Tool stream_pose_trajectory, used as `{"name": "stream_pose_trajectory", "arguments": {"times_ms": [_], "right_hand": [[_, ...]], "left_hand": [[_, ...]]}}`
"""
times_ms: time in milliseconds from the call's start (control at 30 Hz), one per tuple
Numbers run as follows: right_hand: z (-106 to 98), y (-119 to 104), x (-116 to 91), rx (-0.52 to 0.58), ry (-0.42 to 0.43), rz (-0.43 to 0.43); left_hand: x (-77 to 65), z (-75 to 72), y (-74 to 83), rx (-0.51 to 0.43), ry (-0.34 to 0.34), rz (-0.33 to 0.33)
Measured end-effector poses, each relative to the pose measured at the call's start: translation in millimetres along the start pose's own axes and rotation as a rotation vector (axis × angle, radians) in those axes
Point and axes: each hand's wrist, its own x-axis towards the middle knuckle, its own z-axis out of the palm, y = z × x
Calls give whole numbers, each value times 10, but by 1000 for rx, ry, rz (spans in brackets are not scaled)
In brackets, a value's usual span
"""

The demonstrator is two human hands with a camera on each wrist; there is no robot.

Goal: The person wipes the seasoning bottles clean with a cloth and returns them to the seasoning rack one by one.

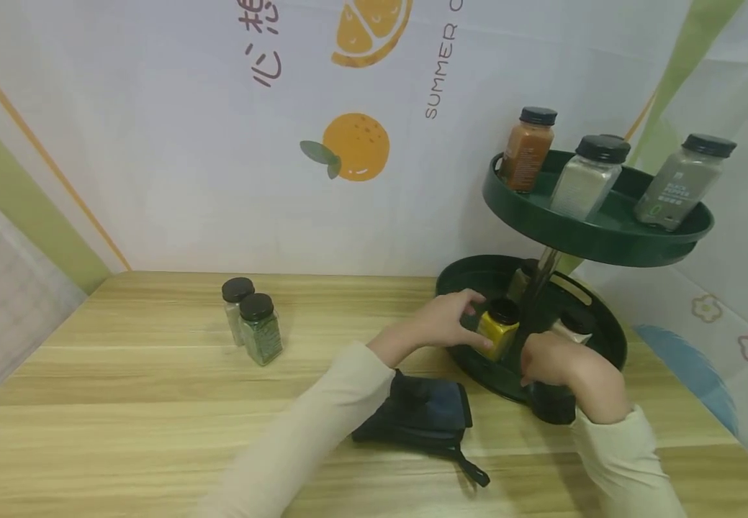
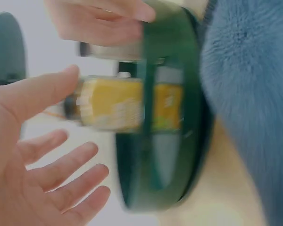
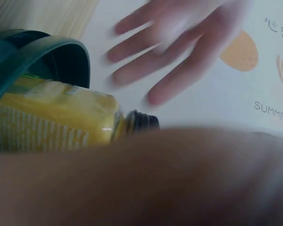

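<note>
A yellow spice jar with a black lid stands in the lower tray of a green two-tier stand. My left hand is beside this jar, thumb and fingers spread apart; the left wrist view shows the thumb near its lid. Over the tray's front right side is my right hand, fingers bent downward. Close to it are a pale jar with a black lid and a dark rounded thing. I cannot tell whether the right hand grips something, as its fingertips are hidden.
Three spice jars stand out on the upper tray, above my hands. A black zippered pouch lies in front of the stand. Farther left on the wooden table are a green-filled jar and a pale jar.
</note>
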Motion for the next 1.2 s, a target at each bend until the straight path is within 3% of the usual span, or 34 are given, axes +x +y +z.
{"name": "stream_pose_trajectory", "arguments": {"times_ms": [133,267,400,500,633,700,800,900,967,1067,1200], "right_hand": [[-34,-16,-21,58,-11,41],[-59,-134,-74,93,85,18],[-64,-374,-119,146,253,-171],[-41,-591,-140,184,301,-328],[45,-854,-129,221,202,-412],[115,-956,-95,212,147,-429],[230,-1066,-23,183,76,-429],[338,-1140,52,140,23,-388],[391,-1166,83,101,14,-370],[452,-1183,111,38,47,-379],[519,-1221,157,-28,105,-395]], "left_hand": [[-386,-273,-1,16,0,84],[-865,-419,-52,60,39,114],[-1294,-471,-189,89,143,67],[-1528,-512,-344,78,270,1],[-1739,-667,-609,112,422,-65],[-1834,-796,-737,122,449,-106],[-2012,-1013,-889,119,381,-224],[-2172,-1166,-1040,76,228,-378],[-2217,-1208,-1164,66,143,-446],[-2198,-1191,-1364,22,104,-473],[-2142,-1114,-1563,-23,108,-447]]}}
